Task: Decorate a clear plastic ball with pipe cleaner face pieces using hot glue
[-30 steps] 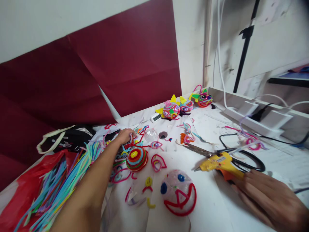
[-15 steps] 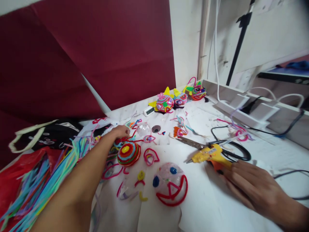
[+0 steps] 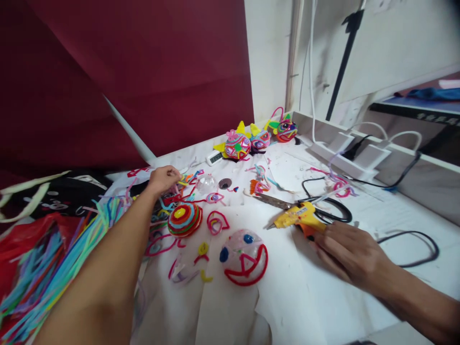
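Note:
My right hand (image 3: 350, 247) is closed around the handle end of a yellow hot glue gun (image 3: 300, 215), which lies low over the table with its nozzle pointing left. Scissors (image 3: 275, 201) lie just behind the gun. My left hand (image 3: 165, 179) reaches to the far left, fingers drawn together above a heap of coloured pipe-cleaner pieces (image 3: 176, 191); whatever they hold is hidden. Nearer me sits a ball wrapped in striped pipe cleaner (image 3: 185, 219). In front of the gun is a clear ball (image 3: 243, 257) with blue eyes and a red pipe-cleaner mouth.
Several finished fish-like balls (image 3: 237, 145) stand at the back beside a small white timer (image 3: 214, 158). A power strip (image 3: 354, 160) with plugs runs along the right. Black cable (image 3: 338, 211) loops behind the gun. Bundled pipe cleaners (image 3: 82, 254) fill the left side.
My left hand has shifted left and slightly away over the scrap heap, its fingers now more visible. The right hand keeps its hold on the glue gun. The whole view has shifted a little.

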`<state>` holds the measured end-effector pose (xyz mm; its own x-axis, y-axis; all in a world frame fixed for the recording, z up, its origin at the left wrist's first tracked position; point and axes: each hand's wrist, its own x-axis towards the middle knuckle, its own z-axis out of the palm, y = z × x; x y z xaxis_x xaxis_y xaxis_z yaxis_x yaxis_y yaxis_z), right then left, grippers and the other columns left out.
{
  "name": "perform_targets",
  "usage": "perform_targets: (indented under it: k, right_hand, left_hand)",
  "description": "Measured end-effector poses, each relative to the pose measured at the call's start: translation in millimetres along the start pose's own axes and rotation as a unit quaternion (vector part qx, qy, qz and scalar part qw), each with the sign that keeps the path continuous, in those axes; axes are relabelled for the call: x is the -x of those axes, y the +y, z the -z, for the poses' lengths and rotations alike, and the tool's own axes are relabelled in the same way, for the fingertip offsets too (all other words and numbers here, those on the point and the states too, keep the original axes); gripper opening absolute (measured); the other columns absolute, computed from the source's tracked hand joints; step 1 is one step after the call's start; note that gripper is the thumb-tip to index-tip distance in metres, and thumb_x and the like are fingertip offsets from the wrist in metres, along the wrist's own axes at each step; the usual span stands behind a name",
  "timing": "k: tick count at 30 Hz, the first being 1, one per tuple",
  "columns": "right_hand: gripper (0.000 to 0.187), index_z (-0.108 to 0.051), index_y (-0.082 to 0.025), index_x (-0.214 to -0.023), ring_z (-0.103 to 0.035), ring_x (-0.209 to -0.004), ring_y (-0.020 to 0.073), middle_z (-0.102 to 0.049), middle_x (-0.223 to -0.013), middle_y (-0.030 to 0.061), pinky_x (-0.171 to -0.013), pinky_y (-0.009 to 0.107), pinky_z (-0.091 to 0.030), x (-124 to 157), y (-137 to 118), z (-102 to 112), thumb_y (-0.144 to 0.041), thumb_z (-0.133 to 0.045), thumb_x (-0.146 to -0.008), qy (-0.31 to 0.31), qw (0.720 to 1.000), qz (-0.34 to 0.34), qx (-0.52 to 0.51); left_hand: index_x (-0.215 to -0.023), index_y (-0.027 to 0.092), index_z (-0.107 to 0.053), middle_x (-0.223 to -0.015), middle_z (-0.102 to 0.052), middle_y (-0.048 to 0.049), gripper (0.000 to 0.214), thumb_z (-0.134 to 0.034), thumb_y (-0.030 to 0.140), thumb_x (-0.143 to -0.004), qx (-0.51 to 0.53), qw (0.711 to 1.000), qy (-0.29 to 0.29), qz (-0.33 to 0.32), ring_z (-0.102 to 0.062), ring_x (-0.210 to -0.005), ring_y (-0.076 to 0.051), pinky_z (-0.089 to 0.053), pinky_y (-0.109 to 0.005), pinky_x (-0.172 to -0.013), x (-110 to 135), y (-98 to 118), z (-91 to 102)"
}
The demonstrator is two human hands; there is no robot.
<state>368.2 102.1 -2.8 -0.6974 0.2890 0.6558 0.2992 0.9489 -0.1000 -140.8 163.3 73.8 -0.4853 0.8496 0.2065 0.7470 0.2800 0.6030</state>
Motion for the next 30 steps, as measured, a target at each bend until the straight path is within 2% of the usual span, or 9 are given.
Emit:
perform_targets:
  k: [5, 9, 13, 15, 18, 21, 23, 26, 30]
  right_hand:
    - [0.015, -0.052, -0.017, -0.082, -0.049, -0.062, 0.016, -0.054, -0.071, 0.0036, -0.062, 0.032, -0.035, 1, -1, -6, -0.004, -0.049, -0.09, 0.014, 1.0, 0.015, -0.01]
    - [0.015, -0.051, -0.018, -0.083, -0.047, -0.061, 0.0162, -0.053, -0.069, 0.003, -0.06, 0.032, -0.034, -3, -8, -3, -0.007, -0.045, -0.092, 0.02, 0.999, 0.017, -0.024]
    - [0.013, -0.05, -0.019, -0.085, -0.049, -0.061, 0.0134, -0.055, -0.069, 0.0017, -0.058, 0.027, -0.038, -28, -31, 13, -0.013, -0.044, -0.095, 0.031, 0.988, -0.077, -0.132]
    - [0.016, -0.05, -0.019, -0.081, -0.047, -0.057, 0.0106, -0.053, -0.065, -0.0011, -0.054, 0.023, -0.038, -51, -44, 18, -0.02, -0.047, -0.096, 0.022, 0.96, -0.153, -0.232]
    - [0.014, -0.052, -0.02, -0.086, -0.051, -0.057, 0.0096, -0.057, -0.067, -0.0025, -0.052, 0.021, -0.039, -90, -56, 15, -0.031, -0.058, -0.091, -0.023, 0.887, -0.267, -0.375]
    - [0.033, -0.053, -0.02, -0.093, -0.055, -0.056, 0.0107, -0.06, -0.063, -0.0043, -0.051, 0.02, -0.04, -121, -59, 1, -0.045, -0.07, -0.081, -0.031, 0.813, -0.342, -0.47]
    - [0.041, -0.055, -0.018, -0.088, -0.058, -0.054, 0.0115, -0.062, -0.061, -0.0031, -0.049, 0.021, -0.041, -131, -59, -9, -0.051, -0.074, -0.074, -0.041, 0.773, -0.363, -0.519]
    - [0.044, -0.059, -0.015, -0.076, -0.059, -0.05, 0.0109, -0.065, -0.062, -0.0003, -0.049, 0.021, -0.044, -135, -58, -17, -0.055, -0.076, -0.069, -0.038, 0.722, -0.363, -0.587]
    - [0.044, -0.061, -0.014, -0.073, -0.058, -0.049, 0.01, -0.065, -0.06, -0.0005, -0.049, 0.022, -0.045, -131, -58, -16, -0.052, -0.08, -0.063, -0.045, 0.694, -0.369, -0.616]
  left_hand:
    - [-0.078, 0.017, -0.065, -0.067, -0.068, -0.0008, 0.033, -0.073, 0.042, -0.058, 0.075, 0.994, 0.056, -0.048, -0.063, -0.067, -0.017, -0.047, -0.026, -0.065, 17, 26, 7.4]
    - [-0.077, 0.016, -0.065, -0.067, -0.068, -0.0024, 0.039, -0.071, 0.051, -0.061, 0.124, 0.989, 0.026, -0.076, -0.063, -0.064, -0.017, -0.047, -0.026, -0.06, 49, 56, 9.0]
    - [-0.078, 0.016, -0.065, -0.063, -0.066, -0.0001, 0.039, -0.071, 0.053, -0.065, 0.16, 0.983, -0.015, -0.086, -0.058, -0.053, -0.013, -0.044, -0.023, -0.049, 96, 90, 3.1]
    - [-0.079, 0.017, -0.065, -0.058, -0.063, 0.0018, 0.037, -0.069, 0.052, -0.069, 0.179, 0.979, -0.025, -0.09, -0.053, -0.046, -0.011, -0.041, -0.021, -0.045, 121, 108, -3.0]
    - [-0.081, 0.018, -0.065, -0.065, -0.067, 0.0002, 0.033, -0.068, 0.049, -0.072, 0.207, 0.973, -0.024, -0.101, -0.055, -0.047, -0.01, -0.043, -0.021, -0.044, 155, 133, -13.0]
    - [-0.082, 0.019, -0.064, -0.069, -0.07, -0.001, 0.023, -0.066, 0.041, -0.075, 0.227, 0.966, -0.016, -0.12, -0.065, -0.059, -0.014, -0.049, -0.021, -0.052, 182, 152, -19.9]
    - [-0.078, 0.02, -0.065, -0.07, -0.071, -0.0008, 0.017, -0.067, 0.036, -0.075, 0.226, 0.964, 0.009, -0.143, -0.068, -0.066, -0.016, -0.053, -0.023, -0.059, 195, 157, -22.6]
    - [-0.078, 0.021, -0.066, -0.068, -0.071, 0.0002, 0.014, -0.068, 0.034, -0.075, 0.215, 0.964, 0.016, -0.154, -0.069, -0.064, -0.016, -0.053, -0.023, -0.058, 207, 157, -26.1]
    - [-0.08, 0.021, -0.067, -0.069, -0.072, -0.0004, 0.015, -0.068, 0.035, -0.077, 0.219, 0.964, -0.005, -0.149, -0.068, -0.062, -0.017, -0.053, -0.024, -0.056, 215, 153, -32.0]
